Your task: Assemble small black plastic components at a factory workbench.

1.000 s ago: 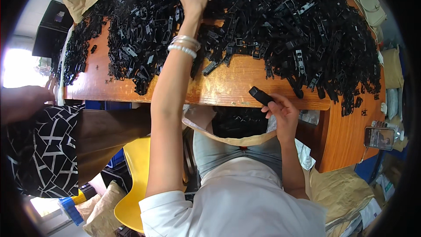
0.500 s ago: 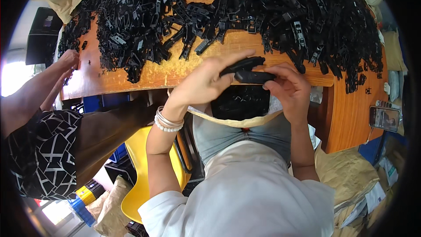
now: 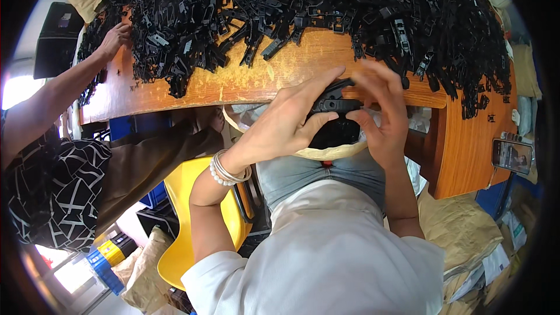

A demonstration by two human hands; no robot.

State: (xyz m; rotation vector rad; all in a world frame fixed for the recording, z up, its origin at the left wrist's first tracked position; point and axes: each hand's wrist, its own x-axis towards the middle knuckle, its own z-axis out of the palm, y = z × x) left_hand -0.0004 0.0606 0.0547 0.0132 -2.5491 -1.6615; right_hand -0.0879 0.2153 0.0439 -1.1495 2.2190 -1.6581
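Observation:
Above a bag on my lap, I hold a long black plastic part (image 3: 341,105) made of two pieces, one above the other and spread apart toward the right. My left hand (image 3: 286,118) is closed around its left end, thumb along the lower piece and fingers stretched behind the upper one. At the right end, my right hand (image 3: 382,114) has its thumb against the lower piece. Its fingers curl over beside the upper piece's tip, smeared by motion. Below the hands, the open bag (image 3: 326,153) with a pale rim contains black material, partly covered by my left hand.
Black plastic parts (image 3: 192,29) lie heaped across the wooden table (image 3: 268,76). At the left, a co-worker's hand (image 3: 119,36) reaches to the heap. A yellow chair (image 3: 186,221) stands at my left. A phone (image 3: 512,156) is at the right; brown paper sacks (image 3: 461,227) lie below it.
My left hand has moved right along the part, and my right fingers have lifted and blurred. The co-worker's hand has moved farther onto the table, up and to the right.

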